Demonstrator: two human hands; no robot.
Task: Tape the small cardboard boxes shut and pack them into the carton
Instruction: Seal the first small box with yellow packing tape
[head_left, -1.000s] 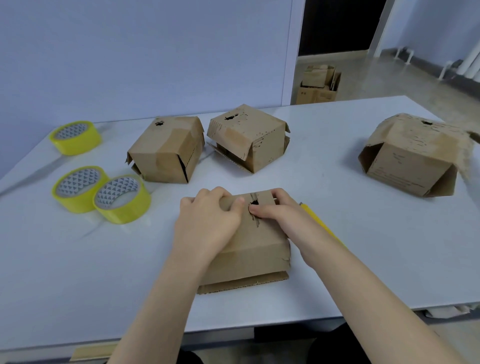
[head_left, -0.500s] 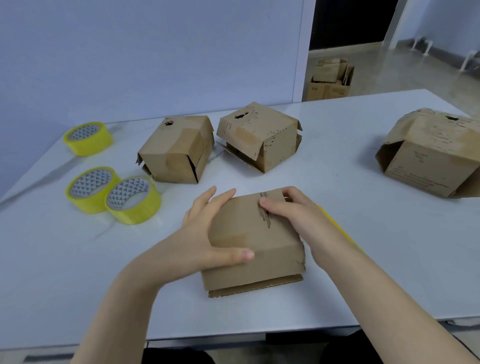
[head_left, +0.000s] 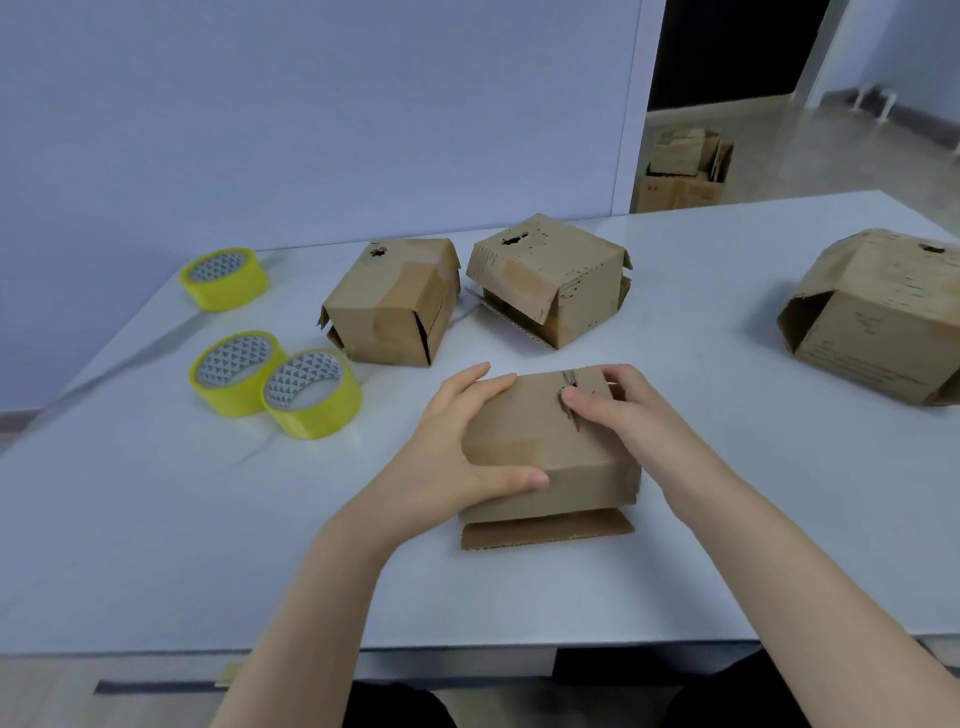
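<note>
Brown cardboard boxes (head_left: 550, 447), yellow tape rolls (head_left: 310, 393), white table (head_left: 156, 519)

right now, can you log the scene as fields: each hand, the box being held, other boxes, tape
left hand: holds left end of the near small brown cardboard box, thumb on its front
right hand: holds the box top by the torn seam
other boxes: two small brown cardboard boxes behind; larger cardboard carton far right
tape: three yellow tape rolls at left, untouched
</note>
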